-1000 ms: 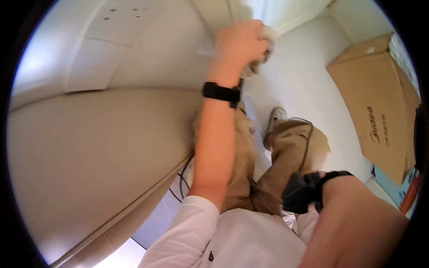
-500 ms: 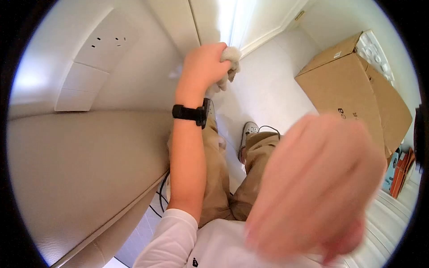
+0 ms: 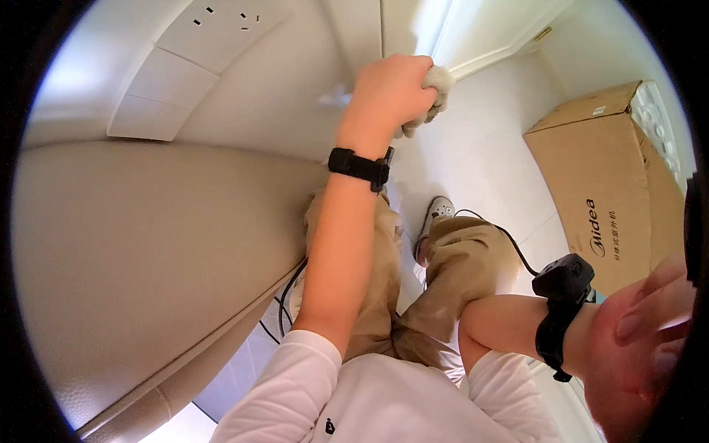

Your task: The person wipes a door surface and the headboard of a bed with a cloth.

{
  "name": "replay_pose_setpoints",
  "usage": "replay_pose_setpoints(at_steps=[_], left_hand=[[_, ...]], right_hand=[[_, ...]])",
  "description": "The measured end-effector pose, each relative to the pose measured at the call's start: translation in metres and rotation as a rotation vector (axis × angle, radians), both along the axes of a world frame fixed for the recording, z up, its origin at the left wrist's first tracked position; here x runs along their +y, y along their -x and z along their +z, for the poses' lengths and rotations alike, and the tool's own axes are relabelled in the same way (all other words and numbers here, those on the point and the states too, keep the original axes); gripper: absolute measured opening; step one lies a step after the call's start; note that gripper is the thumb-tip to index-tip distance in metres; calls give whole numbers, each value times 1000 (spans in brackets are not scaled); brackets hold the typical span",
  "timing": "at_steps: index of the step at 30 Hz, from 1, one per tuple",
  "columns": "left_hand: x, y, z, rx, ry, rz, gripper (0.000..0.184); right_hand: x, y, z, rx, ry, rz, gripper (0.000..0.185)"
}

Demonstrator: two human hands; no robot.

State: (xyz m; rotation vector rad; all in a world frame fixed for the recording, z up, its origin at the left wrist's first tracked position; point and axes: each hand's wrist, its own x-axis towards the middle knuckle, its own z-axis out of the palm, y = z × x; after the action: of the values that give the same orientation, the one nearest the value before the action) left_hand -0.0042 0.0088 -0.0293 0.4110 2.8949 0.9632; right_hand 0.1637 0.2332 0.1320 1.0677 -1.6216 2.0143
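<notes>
My left hand (image 3: 391, 92) is closed around a bunched beige cloth (image 3: 439, 87), beside the pale upright panel at the top. Part of the cloth sticks out past the fingers and thumb; the rest is hidden in the grip. My right hand (image 3: 639, 340) is at the right edge of view, close to the camera, palm side partly showing. Its fingers curl in toward the palm, and I see nothing held in them. A black strap with a small black camera-like device (image 3: 565, 277) sits on the right wrist. A black band (image 3: 357, 165) circles the left wrist.
A large brown "Midea" carton (image 3: 591, 170) with white foam (image 3: 656, 122) stands on the pale floor (image 3: 480, 148) at right. A padded beige surface (image 3: 162, 258) runs along my left, below wall sockets (image 3: 221, 22). A black cable (image 3: 502, 232) runs to the right wrist device.
My right hand has moved from the lower middle to the far right edge, uncovering its wrist device and the carton's print. The view has shifted; my left hand still grips the cloth.
</notes>
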Motion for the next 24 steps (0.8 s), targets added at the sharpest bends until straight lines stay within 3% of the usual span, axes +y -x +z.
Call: replay_pose_setpoints(at_steps=[18,21,24], left_hand=[[8,0,-5,27,26,-32,26],[7,-10,-1,38,-1,-22,15],[8,-2,-5,18,-17,2,26]], right_hand=[[22,-7,-3,109,32,-201,26],[16,3,-8,106,65,-240,26],[4,37,-7,-20,243,-194,23]])
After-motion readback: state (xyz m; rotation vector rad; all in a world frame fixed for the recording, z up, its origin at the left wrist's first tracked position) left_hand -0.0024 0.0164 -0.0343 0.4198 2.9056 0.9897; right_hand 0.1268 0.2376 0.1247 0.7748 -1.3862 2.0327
